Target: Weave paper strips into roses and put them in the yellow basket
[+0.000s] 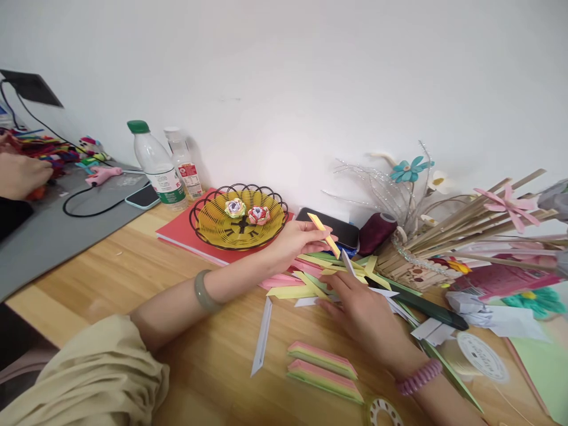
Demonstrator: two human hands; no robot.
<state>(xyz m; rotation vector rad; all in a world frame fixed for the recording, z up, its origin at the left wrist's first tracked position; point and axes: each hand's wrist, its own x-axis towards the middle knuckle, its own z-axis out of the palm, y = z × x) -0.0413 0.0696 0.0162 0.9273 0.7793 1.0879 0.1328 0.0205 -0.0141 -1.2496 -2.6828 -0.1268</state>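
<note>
My left hand [306, 238] pinches a folded yellow paper strip [323, 234] above a pile of strips. Lower and to the right, my right hand [355, 302] is over the pile, fingers bent; a white folded strip [348, 264] rises beside its fingertips, and whether it is gripped is unclear. Yellow strips [290, 292] and pink ones lie around both hands. Two stacks of pink, yellow and green folded strips [325, 380] rest on the wood nearer to me. A single white strip [262, 337] lies left of them.
A yellow basket [208, 228] with two paper flowers stands on a red folder [171, 232]. Two bottles [162, 171] are behind it. At right are a stick-filled holder [412, 269], thread spool [479, 358] and dark green tool [430, 307]. Another person's hand [24, 174] is far left.
</note>
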